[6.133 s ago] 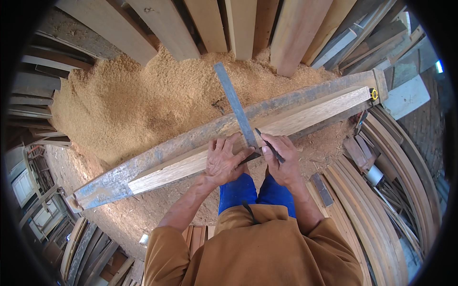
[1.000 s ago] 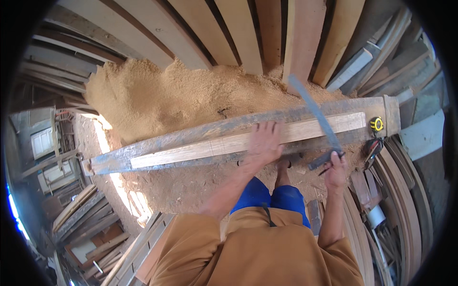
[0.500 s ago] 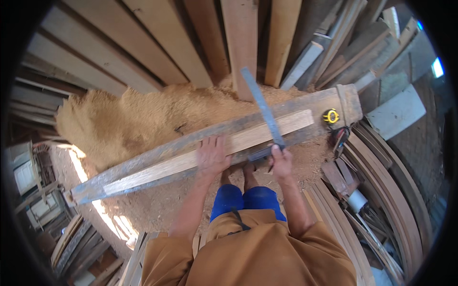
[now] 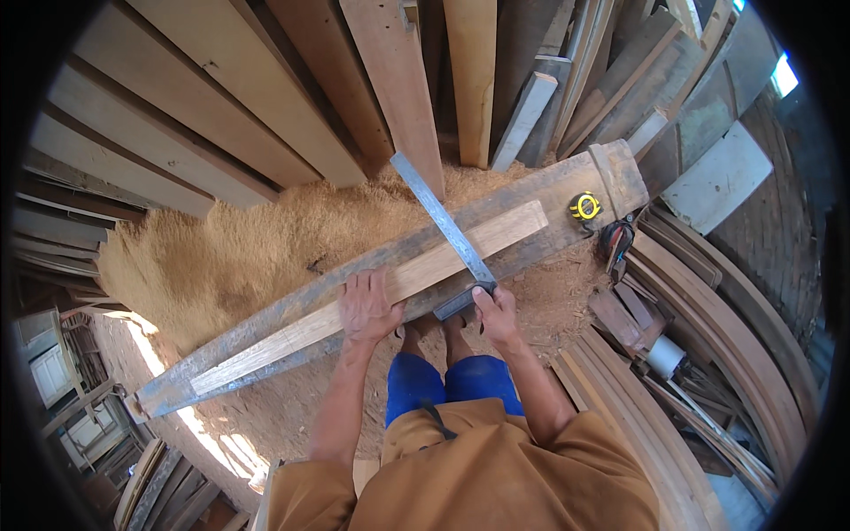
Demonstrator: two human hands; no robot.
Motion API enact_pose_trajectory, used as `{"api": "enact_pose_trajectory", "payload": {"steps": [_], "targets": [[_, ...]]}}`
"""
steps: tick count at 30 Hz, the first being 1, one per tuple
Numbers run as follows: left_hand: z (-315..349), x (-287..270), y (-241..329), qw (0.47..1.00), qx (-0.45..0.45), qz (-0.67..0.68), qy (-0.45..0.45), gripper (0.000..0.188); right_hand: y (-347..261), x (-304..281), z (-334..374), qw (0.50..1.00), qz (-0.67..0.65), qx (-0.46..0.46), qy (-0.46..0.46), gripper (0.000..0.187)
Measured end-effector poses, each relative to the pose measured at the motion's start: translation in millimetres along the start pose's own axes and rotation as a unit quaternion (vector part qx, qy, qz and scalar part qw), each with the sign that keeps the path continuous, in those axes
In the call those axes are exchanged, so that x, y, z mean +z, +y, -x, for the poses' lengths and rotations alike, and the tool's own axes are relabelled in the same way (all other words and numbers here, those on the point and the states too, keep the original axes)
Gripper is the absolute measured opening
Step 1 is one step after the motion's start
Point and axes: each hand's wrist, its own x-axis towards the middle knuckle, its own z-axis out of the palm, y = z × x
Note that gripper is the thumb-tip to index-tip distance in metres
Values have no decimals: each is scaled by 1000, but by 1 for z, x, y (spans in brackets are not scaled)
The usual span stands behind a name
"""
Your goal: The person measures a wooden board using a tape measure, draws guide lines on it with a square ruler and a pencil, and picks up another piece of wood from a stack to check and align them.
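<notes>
A long pale wooden plank (image 4: pixel 505 232) lies along a grey weathered bench beam (image 4: pixel 540 190). A metal try square (image 4: pixel 443 221) crosses the plank, its dark stock at the near edge. My left hand (image 4: pixel 367 305) presses flat on the plank, fingers spread. My right hand (image 4: pixel 496 314) grips the stock of the square against the plank's near side.
A yellow tape measure (image 4: pixel 584 206) sits on the beam's right end, a red and black tool (image 4: pixel 615 241) beside it. A sawdust pile (image 4: pixel 239 257) lies behind the beam. Boards (image 4: pixel 390 80) lean all around; curved planks (image 4: pixel 708 354) are stacked at right.
The view has shifted. My right hand has brought the square across the plank, a little right of where it lay before. My left hand stays pressed on the plank.
</notes>
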Motion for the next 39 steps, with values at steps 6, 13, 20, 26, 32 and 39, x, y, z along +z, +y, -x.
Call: {"api": "enact_pose_trajectory", "payload": {"steps": [6,13,20,26,32,39], "targets": [[-2,2,3,1000,-2,-9,7,74,8,-11,11,1000,-11,9,6,16],[2,1,4,1000,-29,-8,-4,81,0,-7,26,999,6,-16,28,21],[6,2,3,998,-54,34,-13,92,4,2,27,999,48,1,12,21],[5,-9,0,993,-66,-23,-92,95,0,20,29,996,77,21,32,25],[0,-1,2,999,-32,-3,-11,96,-2,8,14,998,56,12,23,25],[3,-8,0,997,-39,24,-62,93,10,19,12,998,61,-6,35,16]]}}
